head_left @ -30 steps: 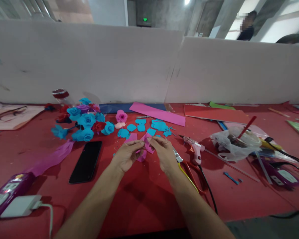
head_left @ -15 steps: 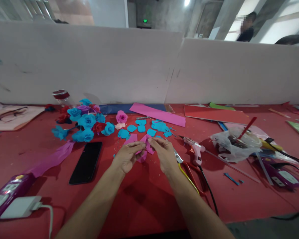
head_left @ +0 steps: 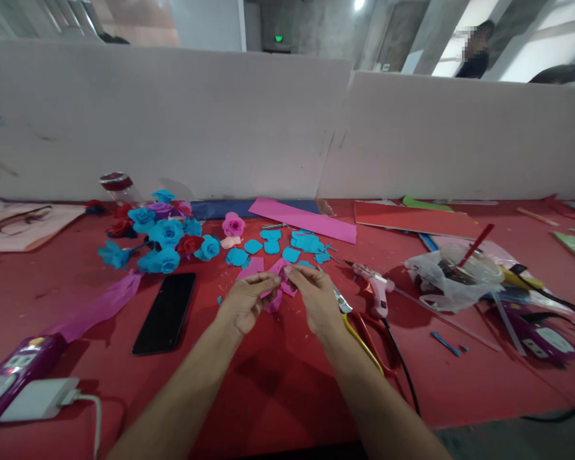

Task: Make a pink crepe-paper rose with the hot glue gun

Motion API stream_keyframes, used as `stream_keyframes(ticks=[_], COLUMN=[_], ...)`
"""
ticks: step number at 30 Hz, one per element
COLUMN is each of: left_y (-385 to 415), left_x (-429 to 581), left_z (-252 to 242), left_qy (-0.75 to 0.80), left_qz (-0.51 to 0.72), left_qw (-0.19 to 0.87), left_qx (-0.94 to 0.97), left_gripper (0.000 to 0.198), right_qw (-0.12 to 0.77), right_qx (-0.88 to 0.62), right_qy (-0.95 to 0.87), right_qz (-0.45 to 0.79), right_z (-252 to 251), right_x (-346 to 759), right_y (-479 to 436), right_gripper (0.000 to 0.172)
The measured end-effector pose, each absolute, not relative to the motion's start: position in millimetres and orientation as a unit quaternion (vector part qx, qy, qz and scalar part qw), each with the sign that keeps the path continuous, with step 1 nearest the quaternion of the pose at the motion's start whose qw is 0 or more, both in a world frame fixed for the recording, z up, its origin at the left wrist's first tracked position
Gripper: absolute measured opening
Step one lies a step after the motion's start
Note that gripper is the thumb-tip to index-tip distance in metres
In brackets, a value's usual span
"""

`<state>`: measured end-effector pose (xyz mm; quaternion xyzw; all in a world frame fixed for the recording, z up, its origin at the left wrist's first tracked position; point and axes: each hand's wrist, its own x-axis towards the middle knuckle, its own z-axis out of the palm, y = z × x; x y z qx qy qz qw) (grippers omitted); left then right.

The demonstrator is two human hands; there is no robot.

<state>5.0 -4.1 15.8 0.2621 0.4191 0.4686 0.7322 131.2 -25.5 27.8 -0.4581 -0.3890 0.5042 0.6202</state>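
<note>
My left hand [head_left: 245, 300] and my right hand [head_left: 316, 297] meet above the red table, both closed on a small pink paper petal [head_left: 280, 268] between their fingertips. More pink paper pieces [head_left: 273, 303] lie just beneath and behind my fingers, partly hidden. Beyond them blue paper petals [head_left: 271, 246] are spread over the table. A finished pink flower [head_left: 233, 225] sits behind these, left of a long pink paper strip [head_left: 303, 220]. To the right of my right hand are scissors [head_left: 364, 338] with yellow and red handles and a pink glue gun [head_left: 376, 289].
A bunch of blue, red and purple flowers [head_left: 167, 234] stands at the left, near a black phone [head_left: 164, 314] and a purple power strip [head_left: 23, 370]. A cup in a plastic bag [head_left: 441, 281] is at the right. A white partition [head_left: 196, 128] runs behind the table [head_left: 278, 415].
</note>
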Motion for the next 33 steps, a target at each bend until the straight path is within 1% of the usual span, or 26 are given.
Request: stream_keyframes(ticks=[6,14,24,29,33], left_y=[-4.5,-5.7,-8.6,-9.7,-11.1], left_x=[5.3,5.4,7.9,10.9,12.3], left_z=[17.9,19.9,20.8,19.5,19.1], left_qy=[0.419,0.406,0.393,0.412,0.423], left_qz=[0.472,0.471,0.473,0.49,0.513], left_qw=[0.734,0.744,0.743,0.712,0.684], left_qx=[0.251,0.242,0.263,0.289,0.3], left_gripper=[0.021,0.021,0.016,0.02,0.017], right_qw=[0.621,0.615,0.615,0.62,0.618], right_qx=[-0.436,-0.448,-0.463,-0.469,-0.467], right_qy=[-0.389,-0.395,-0.4,-0.409,-0.416], right_qz=[0.523,0.515,0.497,0.478,0.477], right_z=[26.5,27.4,25.1,23.8,24.7], right_x=[131.0,131.3,131.5,130.6,129.8], right_y=[-25.4,-25.7,-23.7,-23.8,-24.8], right_gripper=[0.006,0.006,0.005,0.006,0.007])
